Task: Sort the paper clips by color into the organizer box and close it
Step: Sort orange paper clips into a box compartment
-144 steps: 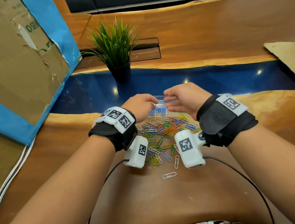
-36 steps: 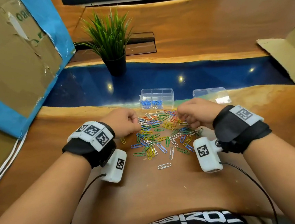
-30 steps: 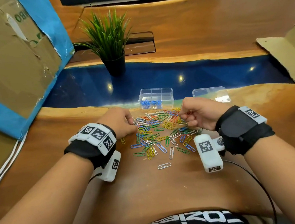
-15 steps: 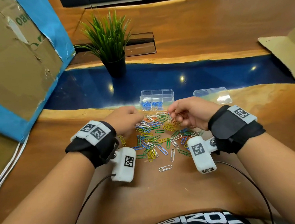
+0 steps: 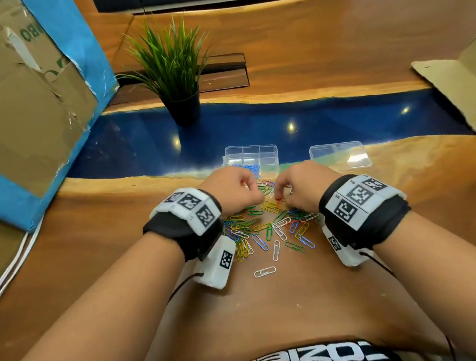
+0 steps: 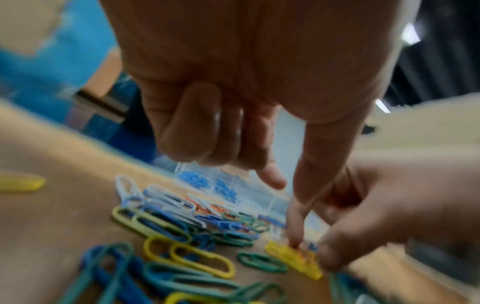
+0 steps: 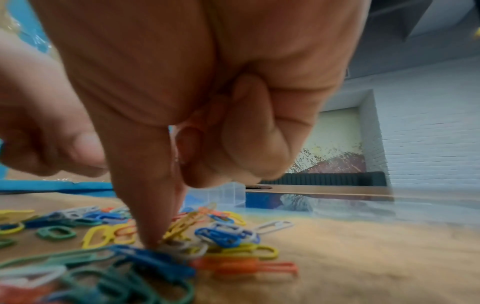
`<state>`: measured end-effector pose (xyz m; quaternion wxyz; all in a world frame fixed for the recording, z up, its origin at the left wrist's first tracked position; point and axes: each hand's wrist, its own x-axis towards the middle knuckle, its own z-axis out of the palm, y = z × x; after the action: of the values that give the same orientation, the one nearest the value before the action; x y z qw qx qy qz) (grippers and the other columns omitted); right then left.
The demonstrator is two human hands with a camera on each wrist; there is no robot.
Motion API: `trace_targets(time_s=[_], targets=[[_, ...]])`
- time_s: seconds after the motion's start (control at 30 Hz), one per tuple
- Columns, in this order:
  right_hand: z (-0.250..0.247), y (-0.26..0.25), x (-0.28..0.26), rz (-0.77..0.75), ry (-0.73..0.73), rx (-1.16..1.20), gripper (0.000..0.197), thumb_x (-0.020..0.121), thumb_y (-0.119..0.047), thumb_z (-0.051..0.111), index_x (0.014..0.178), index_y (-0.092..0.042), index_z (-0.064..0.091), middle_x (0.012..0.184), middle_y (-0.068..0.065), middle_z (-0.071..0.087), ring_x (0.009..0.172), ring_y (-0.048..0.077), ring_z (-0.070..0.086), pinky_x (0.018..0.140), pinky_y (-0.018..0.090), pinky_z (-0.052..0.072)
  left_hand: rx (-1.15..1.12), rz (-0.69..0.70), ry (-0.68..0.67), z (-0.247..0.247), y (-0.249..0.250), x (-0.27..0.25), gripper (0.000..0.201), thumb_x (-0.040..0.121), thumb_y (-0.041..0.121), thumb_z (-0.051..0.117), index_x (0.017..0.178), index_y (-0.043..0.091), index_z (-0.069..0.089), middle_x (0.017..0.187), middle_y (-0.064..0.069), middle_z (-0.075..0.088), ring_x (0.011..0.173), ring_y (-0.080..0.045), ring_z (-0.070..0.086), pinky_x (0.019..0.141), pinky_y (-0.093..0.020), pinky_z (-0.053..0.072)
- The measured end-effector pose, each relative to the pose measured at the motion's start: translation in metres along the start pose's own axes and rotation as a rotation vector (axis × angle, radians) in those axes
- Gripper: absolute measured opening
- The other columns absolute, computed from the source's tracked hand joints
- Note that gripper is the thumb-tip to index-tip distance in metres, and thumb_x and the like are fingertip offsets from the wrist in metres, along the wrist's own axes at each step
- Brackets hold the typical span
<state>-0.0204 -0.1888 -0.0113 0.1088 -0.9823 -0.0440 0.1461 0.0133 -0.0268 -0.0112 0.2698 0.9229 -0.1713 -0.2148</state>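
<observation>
A loose pile of coloured paper clips (image 5: 266,226) lies on the wooden table in front of me. Just beyond it stands the clear organizer box (image 5: 250,155), open, with blue clips (image 6: 197,182) in its near compartment. My left hand (image 5: 249,191) hovers over the pile's far left with fingers curled; no clip shows in it (image 6: 288,187). At the pile's far middle, my right hand (image 5: 279,199) reaches down and pinches an orange clip (image 6: 302,256) that lies on yellow ones. In the right wrist view its thumb (image 7: 150,226) points straight down into the clips.
The box's clear lid (image 5: 340,156) lies flat to the right of the box. A potted plant (image 5: 177,71) stands behind on the blue strip. Cardboard (image 5: 19,97) leans at the left and another sheet (image 5: 466,91) at the right. One white clip (image 5: 264,271) lies apart, nearer me.
Both hands have drawn closer together over the pile's far side. The right hand has dipped its fingertips onto an orange clip. 4.8 s ago both hands were at the box.
</observation>
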Motion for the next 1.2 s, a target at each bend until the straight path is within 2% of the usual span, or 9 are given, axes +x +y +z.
trace_targets(time_s=[0.13,0.27,0.4,0.57,0.7,0.8,0.93,1.1,1.2], targets=[[0.001,-0.002,0.0,-0.018,0.005,0.001,0.012,0.081,-0.023,0.066,0.09,-0.027,0.071,0.096,-0.001,0.066,0.101,0.02,0.061,0.074,0.023,0.041,0.29,0.058,0.088,0.006,0.008,0.007,0.002,0.078,0.027,0.064,0.076,0.026,0.064,0.061,0.015,0.047,0.073,-0.011,0.05,0.065,-0.022,0.037],[0.0,0.0,-0.001,0.008,0.017,0.033,0.011,0.083,-0.024,0.06,0.082,-0.023,0.071,0.09,0.001,0.07,0.091,0.021,0.062,0.07,0.023,0.041,0.298,0.045,0.097,0.007,0.006,0.013,0.007,0.08,0.022,0.06,0.083,0.024,0.065,0.061,0.015,0.047,0.076,-0.013,0.052,0.066,-0.022,0.038],[-0.006,0.003,0.004,0.125,0.028,0.413,0.012,0.084,-0.025,0.054,0.075,-0.019,0.058,0.075,-0.002,0.058,0.072,0.019,0.055,0.066,0.026,0.04,0.119,-0.035,0.109,0.0,0.006,0.016,0.008,0.083,0.018,0.053,0.088,0.023,0.056,0.07,0.011,0.051,0.079,-0.017,0.052,0.069,-0.025,0.038],[-0.023,-0.006,0.019,0.238,-0.059,0.945,0.014,0.089,-0.012,0.05,0.076,-0.008,0.051,0.067,0.01,0.057,0.051,0.019,0.049,0.05,0.026,0.044,0.111,-0.046,0.054,-0.008,0.021,0.028,0.027,0.087,0.012,0.045,0.11,0.022,0.056,0.107,-0.003,0.06,0.09,-0.021,0.056,0.072,-0.026,0.04],[-0.03,0.0,0.034,0.215,0.022,0.905,0.016,0.091,-0.009,0.053,0.075,-0.008,0.058,0.072,0.008,0.061,0.061,0.019,0.06,0.069,0.027,0.056,0.15,-0.019,0.092,-0.012,0.037,0.037,0.034,0.089,0.008,0.045,0.117,0.021,0.061,0.121,-0.003,0.06,0.103,-0.023,0.058,0.074,-0.026,0.04],[-0.042,0.0,0.038,0.209,0.027,0.508,0.025,0.096,-0.031,0.044,0.096,-0.015,0.064,0.096,0.002,0.066,0.098,0.022,0.064,0.092,0.032,0.05,0.157,-0.017,0.087,-0.014,0.045,0.041,0.034,0.089,0.007,0.047,0.114,0.02,0.066,0.119,-0.003,0.063,0.099,-0.022,0.059,0.076,-0.029,0.044],[-0.049,-0.006,0.037,0.194,0.013,0.35,0.037,0.096,-0.042,0.045,0.119,-0.019,0.063,0.114,-0.001,0.067,0.11,0.021,0.059,0.095,0.031,0.047,0.1,-0.007,0.094,-0.015,0.048,0.044,0.034,0.085,0.005,0.052,0.111,0.02,0.067,0.113,-0.004,0.067,0.094,-0.023,0.061,0.075,-0.029,0.048],[-0.046,-0.007,0.035,0.231,0.109,0.371,0.033,0.098,-0.034,0.043,0.113,-0.013,0.064,0.108,0.002,0.067,0.105,0.023,0.061,0.092,0.03,0.048,0.064,0.025,0.107,-0.015,0.046,0.045,0.043,0.085,0.002,0.049,0.119,0.024,0.063,0.12,0.0,0.065,0.108,-0.022,0.06,0.09,-0.032,0.05],[-0.042,0.002,0.03,0.234,0.144,0.469,0.036,0.098,-0.034,0.04,0.115,-0.014,0.065,0.114,0.002,0.066,0.11,0.022,0.06,0.098,0.033,0.046,-0.003,0.04,0.158,-0.017,0.042,0.043,0.033,0.087,0.01,0.049,0.11,0.027,0.064,0.1,0.006,0.063,0.093,-0.017,0.061,0.08,-0.029,0.05]])
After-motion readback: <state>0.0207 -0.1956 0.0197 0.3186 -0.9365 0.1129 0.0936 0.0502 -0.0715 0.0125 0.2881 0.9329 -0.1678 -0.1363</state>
